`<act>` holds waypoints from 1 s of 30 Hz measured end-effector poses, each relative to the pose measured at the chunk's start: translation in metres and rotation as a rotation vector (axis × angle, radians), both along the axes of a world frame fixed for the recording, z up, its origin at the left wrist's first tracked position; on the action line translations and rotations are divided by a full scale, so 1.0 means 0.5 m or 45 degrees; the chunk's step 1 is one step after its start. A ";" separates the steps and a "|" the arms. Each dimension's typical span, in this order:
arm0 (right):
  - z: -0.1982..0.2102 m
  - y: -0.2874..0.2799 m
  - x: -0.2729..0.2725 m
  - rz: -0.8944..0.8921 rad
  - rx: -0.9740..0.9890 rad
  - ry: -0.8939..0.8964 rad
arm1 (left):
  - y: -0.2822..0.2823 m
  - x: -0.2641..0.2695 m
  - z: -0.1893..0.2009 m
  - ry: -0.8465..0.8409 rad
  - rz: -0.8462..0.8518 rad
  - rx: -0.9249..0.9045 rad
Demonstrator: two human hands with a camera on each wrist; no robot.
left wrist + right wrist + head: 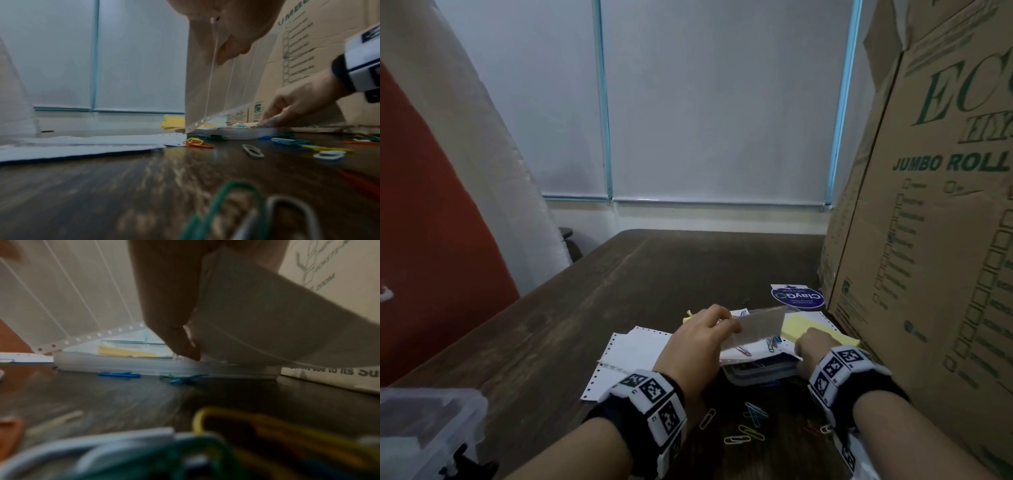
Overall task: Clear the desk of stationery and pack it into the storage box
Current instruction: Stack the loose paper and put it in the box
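My left hand [722, 323] pinches the top edge of a clear plastic sleeve [755, 327] and holds it up on edge; in the left wrist view the left hand [232, 47] grips that sleeve [216, 91] from above. My right hand [808, 344] pinches the sleeve's lower right end, seen close in the right wrist view [185, 344]. Under the sleeve lies a shallow clear container [756, 373] with white paper and coloured paper clips [772, 342] on it. Loose paper clips [750, 425] lie on the desk near my wrists. A yellow note pad [822, 330] sits beyond my right hand.
White perforated sheets [633, 353] spread left of the container. A clear storage box [424, 428] stands at the front left corner. A tall cardboard carton [928, 240] walls off the right side. A round purple label [796, 296] lies behind the pad.
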State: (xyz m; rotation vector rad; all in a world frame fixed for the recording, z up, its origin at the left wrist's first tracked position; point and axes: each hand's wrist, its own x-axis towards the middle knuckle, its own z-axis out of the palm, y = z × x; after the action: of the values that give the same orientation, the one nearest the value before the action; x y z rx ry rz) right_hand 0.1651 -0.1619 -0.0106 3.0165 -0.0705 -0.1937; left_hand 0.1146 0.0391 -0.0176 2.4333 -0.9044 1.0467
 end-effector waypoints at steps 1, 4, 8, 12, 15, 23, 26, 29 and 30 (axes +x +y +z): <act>0.003 0.000 0.002 0.001 -0.004 -0.002 | -0.004 0.000 -0.002 0.001 -0.006 0.014; 0.008 -0.002 0.004 0.020 -0.005 -0.023 | -0.006 -0.001 -0.002 0.021 -0.005 0.035; 0.024 -0.009 -0.023 -0.019 0.005 -0.140 | 0.012 -0.006 0.003 0.156 0.052 -0.090; 0.061 -0.046 -0.055 0.081 0.193 -0.363 | 0.017 -0.027 0.051 0.622 0.041 -0.479; 0.113 -0.052 -0.097 0.233 0.280 -0.395 | 0.008 -0.046 0.111 0.813 -0.025 -0.295; 0.198 0.043 -0.248 0.577 0.471 -0.473 | -0.081 -0.118 0.166 0.753 0.131 0.086; 0.213 0.049 -0.284 0.661 0.679 -0.531 | -0.089 -0.135 0.158 0.829 0.279 0.077; 0.200 0.027 -0.293 0.519 1.041 -0.764 | -0.066 -0.147 0.166 0.817 0.367 -0.043; 0.193 0.018 -0.295 0.403 1.130 -0.796 | -0.052 -0.152 0.172 0.821 0.402 -0.095</act>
State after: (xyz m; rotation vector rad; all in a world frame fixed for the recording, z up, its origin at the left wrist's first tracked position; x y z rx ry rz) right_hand 0.0175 -0.1531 0.0858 3.7145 0.5815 1.0036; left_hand 0.0384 0.0130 0.0684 2.6370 -0.2700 0.3093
